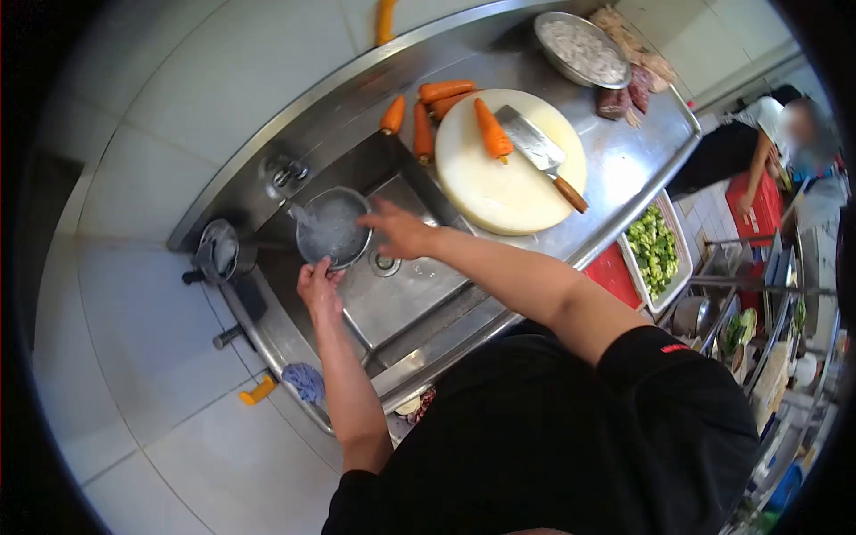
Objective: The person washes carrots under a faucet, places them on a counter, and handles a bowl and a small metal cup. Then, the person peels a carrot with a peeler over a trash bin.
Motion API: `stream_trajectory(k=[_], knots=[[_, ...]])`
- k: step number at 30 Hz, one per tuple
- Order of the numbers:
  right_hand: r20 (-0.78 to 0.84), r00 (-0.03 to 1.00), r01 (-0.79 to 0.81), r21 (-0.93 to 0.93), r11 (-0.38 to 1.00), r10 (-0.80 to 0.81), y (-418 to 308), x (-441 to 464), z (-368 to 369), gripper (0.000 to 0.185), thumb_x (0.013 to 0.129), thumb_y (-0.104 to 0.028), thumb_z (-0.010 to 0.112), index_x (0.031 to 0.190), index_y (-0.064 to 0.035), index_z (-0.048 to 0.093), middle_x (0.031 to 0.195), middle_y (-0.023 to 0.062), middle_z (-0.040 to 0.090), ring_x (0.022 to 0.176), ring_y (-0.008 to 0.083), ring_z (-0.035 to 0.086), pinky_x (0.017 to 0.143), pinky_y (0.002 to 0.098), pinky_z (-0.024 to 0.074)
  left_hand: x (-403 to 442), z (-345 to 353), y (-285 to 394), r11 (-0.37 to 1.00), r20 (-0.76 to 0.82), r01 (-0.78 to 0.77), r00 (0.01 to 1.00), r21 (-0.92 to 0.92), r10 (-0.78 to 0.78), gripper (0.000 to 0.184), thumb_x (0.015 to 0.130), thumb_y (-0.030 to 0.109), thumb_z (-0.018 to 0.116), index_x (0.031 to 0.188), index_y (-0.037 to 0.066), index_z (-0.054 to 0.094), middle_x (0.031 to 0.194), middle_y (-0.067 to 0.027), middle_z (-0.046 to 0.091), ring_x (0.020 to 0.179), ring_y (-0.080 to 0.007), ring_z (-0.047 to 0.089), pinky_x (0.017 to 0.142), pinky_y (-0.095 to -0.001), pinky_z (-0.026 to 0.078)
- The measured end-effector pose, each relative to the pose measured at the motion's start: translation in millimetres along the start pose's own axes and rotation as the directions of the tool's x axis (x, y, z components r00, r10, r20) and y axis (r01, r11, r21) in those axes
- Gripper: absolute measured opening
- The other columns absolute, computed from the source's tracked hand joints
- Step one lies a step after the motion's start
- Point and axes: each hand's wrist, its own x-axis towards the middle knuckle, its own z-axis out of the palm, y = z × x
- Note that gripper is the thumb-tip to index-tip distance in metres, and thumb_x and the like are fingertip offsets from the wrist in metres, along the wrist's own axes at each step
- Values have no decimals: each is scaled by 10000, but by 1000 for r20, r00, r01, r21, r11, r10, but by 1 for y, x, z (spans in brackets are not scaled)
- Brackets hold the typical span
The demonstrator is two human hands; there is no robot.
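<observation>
A round metal bowl [333, 228] of cloudy water sits in the steel sink [392, 299], under a stream from the tap [287, 178]. My left hand [321, 283] grips the bowl's near rim, fingers curled over it. At the bowl's right side is my right hand [397, 230], its fingers spread and nothing in them; whether they touch the rim is unclear. To the right of the sink, a carrot [492, 132] and a cleaver [535, 147] lie on a thick round cutting board [464, 183].
Several carrots [423, 129] lie left of the board. A bowl of pale food [584, 49] and dark red meat [640, 87] are at the counter's far end. Cut greens fill a white basket [682, 259]. Another person [758, 125] is at the right. A blue cloth [303, 382] hangs on the sink edge.
</observation>
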Motion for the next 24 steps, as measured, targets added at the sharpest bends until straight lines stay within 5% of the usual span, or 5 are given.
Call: stream_trajectory(k=[3, 5, 11, 17, 24], knots=[[72, 995, -79, 208, 975, 66, -11, 4, 13, 497, 678, -200, 789, 1130, -119, 600, 1215, 214, 512, 1087, 378, 535, 940, 433, 444, -8, -5, 5, 999, 25, 4, 1000, 47, -5, 234, 828, 19, 638, 732, 120, 450, 713, -19, 575, 601, -116, 578, 568, -275, 557], [-56, 998, -21, 298, 954, 39, -13, 0, 18, 374, 635, -217, 823, 937, -76, 655, 1050, 193, 590, 1020, 365, 570, 885, 418, 467, -17, -7, 9, 998, 52, -5, 999, 63, 2, 217, 832, 27, 637, 744, 117, 460, 714, -18, 576, 613, -117, 581, 579, -275, 556], [-249, 963, 19, 449, 894, 104, -28, -28, -11, 309, 585, -173, 849, 817, -63, 678, 895, 158, 620, 871, 306, 605, 766, 371, 492, -55, 9, 32, 999, 143, -32, 989, 15, 30, 193, 910, 254, 622, 857, 98, 521, 762, -28, 574, 657, -127, 570, 640, -254, 534], [-370, 888, -141, 350, 926, 275, -14, -62, -92, 282, 601, -150, 846, 831, -88, 695, 836, 109, 620, 775, 215, 611, 694, 315, 494, -51, -12, 11, 999, 183, 39, 982, 8, -40, 343, 930, 424, 550, 1014, 92, 530, 1105, -123, 613, 902, -205, 550, 858, -368, 476], [-599, 687, -339, 234, 911, 410, 93, -114, -213, 316, 617, -254, 854, 825, -72, 700, 780, 117, 652, 708, 214, 636, 671, 320, 506, -72, -46, -6, 997, 28, 18, 999, 77, -20, 405, 925, 439, 553, 1087, 73, 490, 1121, -132, 585, 903, -215, 546, 858, -369, 469]])
